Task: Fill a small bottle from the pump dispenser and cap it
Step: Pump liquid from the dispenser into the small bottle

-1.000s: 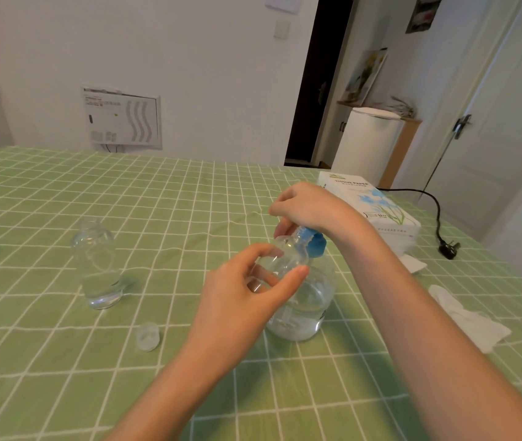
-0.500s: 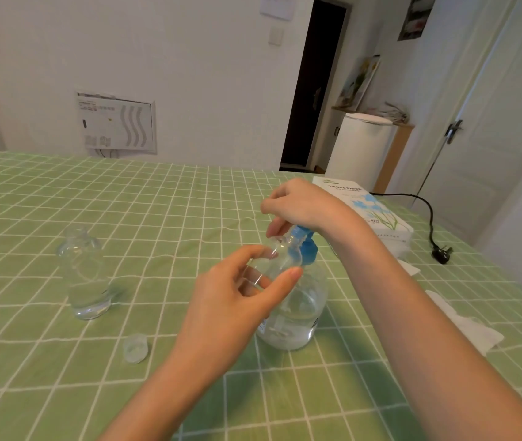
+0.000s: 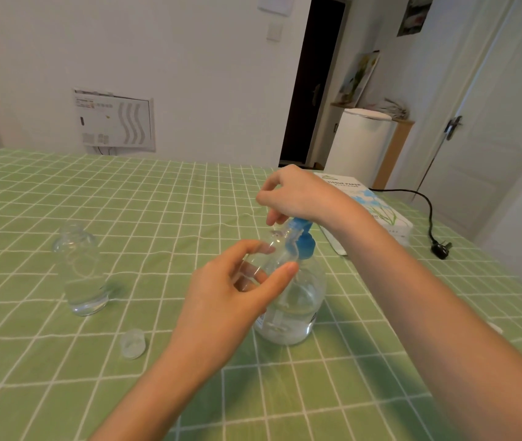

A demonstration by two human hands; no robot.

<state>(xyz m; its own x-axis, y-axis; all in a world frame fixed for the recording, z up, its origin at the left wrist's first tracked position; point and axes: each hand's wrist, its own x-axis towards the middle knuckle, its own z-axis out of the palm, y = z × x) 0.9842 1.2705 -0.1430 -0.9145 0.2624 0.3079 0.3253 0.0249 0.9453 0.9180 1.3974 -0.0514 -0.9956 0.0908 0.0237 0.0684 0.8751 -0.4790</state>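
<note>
A clear pump dispenser [image 3: 291,308] with a blue pump head [image 3: 301,233] stands mid-table, partly filled with clear liquid. My right hand [image 3: 297,195] rests on top of the blue pump head, fingers curled over it. My left hand [image 3: 237,288] grips a small clear bottle [image 3: 274,253], tilted, with its mouth up against the pump's spout. A small clear cap [image 3: 132,343] lies on the cloth to the left of my left forearm. Much of the small bottle is hidden by my fingers.
A second clear bottle [image 3: 79,272], uncapped with some liquid in it, stands at the left. A tissue box [image 3: 377,211] lies behind my right wrist, a black cord and plug [image 3: 441,248] beyond it. Green checked tablecloth [image 3: 62,393] covers the table.
The blue pump head stands higher now than a second ago, with my right hand still on it. My left hand keeps the small bottle at the spout. The camera shifted slightly.
</note>
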